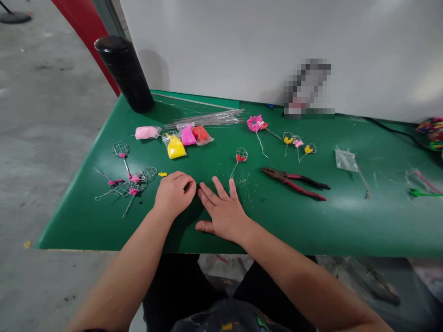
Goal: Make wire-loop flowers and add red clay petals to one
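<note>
**L hand** (174,193): curled on surface, grip pressed together, fingertips toward thumb; anything pinched hidden, cannot tell.
**R hand** (221,211): resting on surface, grip spread, fingers flat; no item seen held.
**Nearest L:** yellow scrap (162,174), just beside hand; wire-mesh loops w/ pink bits (132,188), overlapped in a pile, further left.
**Nearest R:** wire loop w/ red bit (240,156), just above fingertips; specks scattered beside it.
**Tools:** red-handled pliers (293,183), lying right of R hand, untouched.
**Stock:** bagged pink clay (146,133), yellow clay (176,147), magenta clay (188,136), red clay (201,134); straight wire bundle (204,119) behind bags.
**Other pcs:** pink wire flower (255,123); small yellow-and-pink wire pcs (294,143), in a row; clear plastic bag (346,160).
**Back L:** black bottle (124,74), at corner.
**Edges:** green surface (332,226); near edge just below hands, left edge beyond mesh loops, concrete floor (58,138) past it.
**Spacing:** hands just apart; bags, bundle well behind them.
</note>
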{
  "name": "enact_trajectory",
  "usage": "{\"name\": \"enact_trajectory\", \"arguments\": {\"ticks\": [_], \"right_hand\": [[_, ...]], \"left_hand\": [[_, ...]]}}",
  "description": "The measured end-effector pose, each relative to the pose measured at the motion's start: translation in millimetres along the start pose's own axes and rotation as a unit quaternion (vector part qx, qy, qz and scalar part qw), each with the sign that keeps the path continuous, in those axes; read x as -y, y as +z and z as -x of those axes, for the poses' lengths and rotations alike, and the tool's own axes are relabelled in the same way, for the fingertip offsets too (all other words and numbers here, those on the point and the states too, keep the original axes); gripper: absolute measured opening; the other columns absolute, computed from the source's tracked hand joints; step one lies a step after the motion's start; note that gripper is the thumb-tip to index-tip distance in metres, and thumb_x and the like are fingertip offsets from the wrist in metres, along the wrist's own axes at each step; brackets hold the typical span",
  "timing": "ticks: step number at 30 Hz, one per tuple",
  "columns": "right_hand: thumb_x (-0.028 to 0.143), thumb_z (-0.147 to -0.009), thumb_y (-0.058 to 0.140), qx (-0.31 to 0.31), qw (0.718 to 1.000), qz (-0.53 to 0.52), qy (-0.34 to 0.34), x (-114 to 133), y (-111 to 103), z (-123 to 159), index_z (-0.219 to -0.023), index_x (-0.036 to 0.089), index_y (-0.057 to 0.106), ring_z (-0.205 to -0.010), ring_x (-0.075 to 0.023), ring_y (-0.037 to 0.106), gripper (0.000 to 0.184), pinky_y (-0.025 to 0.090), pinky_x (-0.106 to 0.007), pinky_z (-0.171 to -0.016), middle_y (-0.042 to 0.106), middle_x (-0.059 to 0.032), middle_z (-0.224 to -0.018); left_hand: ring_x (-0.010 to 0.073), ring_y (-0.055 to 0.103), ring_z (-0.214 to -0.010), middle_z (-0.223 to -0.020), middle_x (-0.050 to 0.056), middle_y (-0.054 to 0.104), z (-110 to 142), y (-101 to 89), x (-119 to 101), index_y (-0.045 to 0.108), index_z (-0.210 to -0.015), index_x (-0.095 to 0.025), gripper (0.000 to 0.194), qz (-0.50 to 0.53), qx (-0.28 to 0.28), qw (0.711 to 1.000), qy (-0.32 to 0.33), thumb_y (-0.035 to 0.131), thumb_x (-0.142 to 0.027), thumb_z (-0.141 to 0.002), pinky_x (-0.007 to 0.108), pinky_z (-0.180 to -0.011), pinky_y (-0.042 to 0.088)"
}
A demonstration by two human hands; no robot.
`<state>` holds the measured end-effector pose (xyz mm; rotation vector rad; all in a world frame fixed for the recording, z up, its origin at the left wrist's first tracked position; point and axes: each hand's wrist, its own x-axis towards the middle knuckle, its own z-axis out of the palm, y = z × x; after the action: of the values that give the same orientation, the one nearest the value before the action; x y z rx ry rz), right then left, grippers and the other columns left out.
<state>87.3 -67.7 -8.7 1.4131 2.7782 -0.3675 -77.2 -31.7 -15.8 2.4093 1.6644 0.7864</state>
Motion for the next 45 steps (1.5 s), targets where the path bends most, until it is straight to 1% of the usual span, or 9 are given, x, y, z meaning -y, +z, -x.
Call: {"name": "enact_trajectory", "arguments": {"ticks": [6, 10, 15, 19, 23, 27, 33, 38, 45], "right_hand": [[0.062, -0.082, 0.022, -0.043, 0.998, 0.009, 0.032, -7, -5, 0, -0.137, 0.014, 0.029, -0.133, -0.0347, 0.004, 0.073, -0.003, -0.061, -0.101, 0.023, -0.0061, -0.144], [0.063, -0.082, 0.024, -0.091, 0.994, 0.012, 0.053, -16, -2, 7, -0.134, 0.014, 0.035, -0.131, -0.0360, 0.011, 0.072, 0.001, -0.060, -0.102, 0.033, -0.0075, -0.140], [0.047, -0.084, 0.041, -0.144, 0.988, 0.000, 0.062, -16, 6, 6, -0.117, 0.022, 0.056, -0.124, -0.0330, 0.025, 0.044, 0.006, -0.056, -0.103, 0.052, -0.0050, -0.124], [0.037, -0.081, 0.049, -0.184, 0.981, -0.025, 0.055, -13, 4, 0, -0.097, 0.025, 0.066, -0.118, -0.0285, 0.034, 0.027, 0.008, -0.052, -0.104, 0.061, -0.0022, -0.108], [0.033, -0.079, 0.052, -0.213, 0.974, -0.046, 0.064, -15, 1, -5, -0.084, 0.025, 0.068, -0.111, -0.0253, 0.040, 0.019, 0.012, -0.047, -0.104, 0.064, -0.0011, -0.097], [0.034, -0.080, 0.051, -0.237, 0.969, -0.053, 0.055, -20, 1, -8, -0.088, 0.026, 0.068, -0.109, -0.0229, 0.042, 0.020, 0.014, -0.044, -0.104, 0.064, -0.0004, -0.092], [0.048, -0.080, 0.048, -0.204, 0.979, -0.014, 0.003, -23, 7, -4, -0.108, 0.029, 0.061, -0.119, -0.0286, 0.030, 0.036, 0.008, -0.050, -0.104, 0.055, -0.0014, -0.117], [0.052, -0.081, 0.042, -0.150, 0.989, 0.011, 0.010, -22, 8, -3, -0.115, 0.031, 0.056, -0.124, -0.0313, 0.022, 0.042, 0.005, -0.054, -0.103, 0.047, -0.0018, -0.128], [0.057, -0.082, 0.037, -0.138, 0.990, 0.027, 0.020, -18, 7, -2, -0.127, 0.031, 0.045, -0.125, -0.0325, 0.020, 0.053, 0.004, -0.055, -0.103, 0.042, -0.0034, -0.133]], "left_hand": [[0.0157, 0.057, -0.067, -0.067, 0.004, 0.062, 0, -0.4, 1, 0.061, -0.065, -0.017, 0.018, 0.003, -0.006, 1.000, -0.014, 0.046, -0.020, -0.074, 0.028, -0.065, 0.046], [0.0158, 0.057, -0.067, -0.068, 0.004, 0.062, 1, -1.2, 0, 0.061, -0.065, -0.018, 0.018, 0.012, -0.001, 1.000, -0.018, 0.046, -0.021, -0.074, 0.028, -0.064, 0.046], [0.0161, 0.057, -0.068, -0.067, 0.004, 0.062, 0, -0.7, -1, 0.060, -0.065, -0.018, 0.018, 0.007, -0.007, 1.000, -0.020, 0.045, -0.021, -0.075, 0.028, -0.065, 0.045], [0.0166, 0.057, -0.067, -0.066, 0.004, 0.062, 0, 0.4, 0, 0.061, -0.064, -0.018, 0.019, 0.002, -0.009, 1.000, -0.015, 0.046, -0.021, -0.075, 0.029, -0.064, 0.045], [0.0163, 0.057, -0.066, -0.065, 0.004, 0.062, 1, 0.4, 1, 0.060, -0.063, -0.017, 0.018, 0.014, -0.011, 1.000, -0.010, 0.048, -0.020, -0.075, 0.029, -0.064, 0.045], [0.0152, 0.057, -0.064, -0.064, 0.003, 0.062, 0, -0.9, 2, 0.059, -0.062, -0.017, 0.017, 0.041, -0.019, 0.999, -0.020, 0.048, -0.020, -0.075, 0.028, -0.063, 0.045], [0.0148, 0.057, -0.066, -0.066, 0.003, 0.062, 2, -1.5, 1, 0.060, -0.063, -0.018, 0.017, 0.061, -0.031, 0.997, -0.044, 0.048, -0.020, -0.075, 0.028, -0.066, 0.047], [0.0147, 0.057, -0.067, -0.067, 0.003, 0.062, 3, -0.9, 1, 0.059, -0.064, -0.018, 0.016, 0.061, -0.020, 0.997, -0.038, 0.048, -0.020, -0.075, 0.029, -0.066, 0.048], [0.0148, 0.057, -0.064, -0.065, 0.003, 0.061, 2, 0.4, -1, 0.059, -0.063, -0.018, 0.017, 0.040, -0.022, 0.999, -0.020, 0.047, -0.020, -0.075, 0.029, -0.065, 0.047]]}}
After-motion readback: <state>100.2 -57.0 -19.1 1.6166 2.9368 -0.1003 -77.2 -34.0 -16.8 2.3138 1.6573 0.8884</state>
